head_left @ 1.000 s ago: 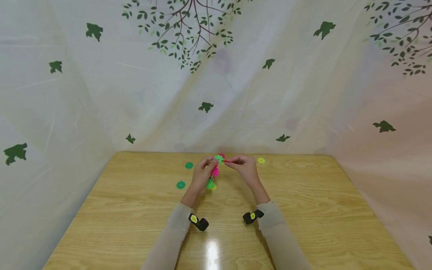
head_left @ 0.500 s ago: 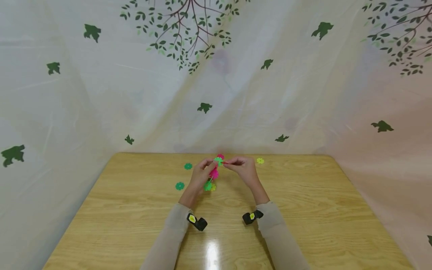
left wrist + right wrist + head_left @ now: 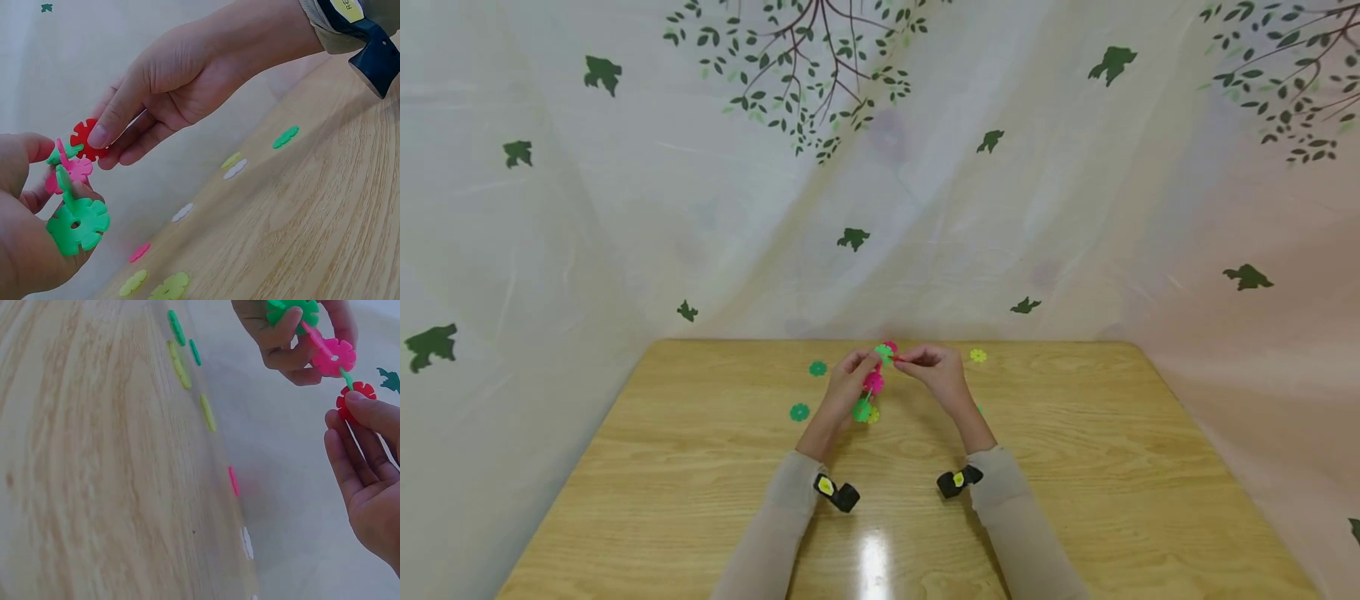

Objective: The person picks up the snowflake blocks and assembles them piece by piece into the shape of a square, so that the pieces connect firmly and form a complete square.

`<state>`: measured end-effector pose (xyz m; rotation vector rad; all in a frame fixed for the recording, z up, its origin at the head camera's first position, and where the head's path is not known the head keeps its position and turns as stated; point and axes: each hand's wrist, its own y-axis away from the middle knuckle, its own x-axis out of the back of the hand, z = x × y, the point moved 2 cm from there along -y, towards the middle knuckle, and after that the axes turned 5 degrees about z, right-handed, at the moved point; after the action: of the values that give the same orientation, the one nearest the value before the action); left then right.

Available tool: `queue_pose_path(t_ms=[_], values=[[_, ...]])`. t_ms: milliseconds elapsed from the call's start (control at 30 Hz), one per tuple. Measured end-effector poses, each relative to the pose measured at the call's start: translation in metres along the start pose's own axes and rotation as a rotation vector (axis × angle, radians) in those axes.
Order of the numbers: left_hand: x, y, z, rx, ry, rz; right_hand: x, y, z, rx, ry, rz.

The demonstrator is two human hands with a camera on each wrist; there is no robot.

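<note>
Toward the left of the wooden table (image 3: pixel 700 500), a near teal disc (image 3: pixel 800 412) with a notched rim lies flat, and a far teal disc (image 3: pixel 817 368) lies behind it. Right of them the left hand (image 3: pixel 845 387) is raised above the wood, its thumb and fingers closed about a chain (image 3: pixel 78 170) of green and pink notched discs, joined at angles to one another. A low yellow disc (image 3: pixel 873 415) shows beside the chain's lower end in the head view. The left wrist view shows a loose pink disc (image 3: pixel 139 252), then a white disc (image 3: pixel 182 212) and a second white disc (image 3: pixel 235 169), all lying on the wood.

Between the two hands, at the chain's upper end, a red disc (image 3: pixel 83 139) meets the edge of a green one; whether it is slotted in or only touching, I cannot tell. The right hand (image 3: pixel 942 379) pinches this red disc between thumb and fingertips, the thumb flat over its face, so the grip leaves no gap.

Farther right, a lone yellow disc (image 3: pixel 978 356) lies near the table's far edge, and a small bit of green shows past the right wrist. A pale cloth (image 3: pixel 1075 233) printed with dark birds and leafy branches hangs behind.
</note>
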<state>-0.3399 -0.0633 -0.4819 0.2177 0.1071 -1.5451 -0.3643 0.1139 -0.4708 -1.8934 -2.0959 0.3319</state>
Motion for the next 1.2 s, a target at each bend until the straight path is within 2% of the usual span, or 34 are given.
queue_pose_path(t_ms=[200, 400, 700, 833, 933, 1033, 1200], values=[[0.0, 0.0, 0.002, 0.009, -0.031, -0.04, 0.001, -0.001, 0.0, 0.02, -0.015, -0.07], [0.001, 0.0, 0.002, 0.022, -0.052, -0.054, -0.001, -0.001, 0.0, -0.011, 0.002, -0.118], [0.007, -0.003, 0.0, 0.019, -0.003, -0.037, -0.006, -0.002, -0.001, -0.045, 0.017, -0.122], [0.012, -0.004, 0.002, 0.014, 0.03, -0.005, -0.007, -0.002, 0.001, -0.07, 0.056, -0.144], [0.016, -0.005, 0.005, 0.003, 0.049, 0.021, -0.008, -0.001, 0.002, -0.112, 0.114, -0.201], [0.021, -0.005, 0.009, -0.009, 0.064, 0.036, -0.01, 0.0, 0.002, -0.134, 0.169, -0.293], [0.03, -0.006, 0.016, -0.027, 0.109, 0.067, -0.016, -0.001, 0.006, -0.123, 0.202, -0.469]])
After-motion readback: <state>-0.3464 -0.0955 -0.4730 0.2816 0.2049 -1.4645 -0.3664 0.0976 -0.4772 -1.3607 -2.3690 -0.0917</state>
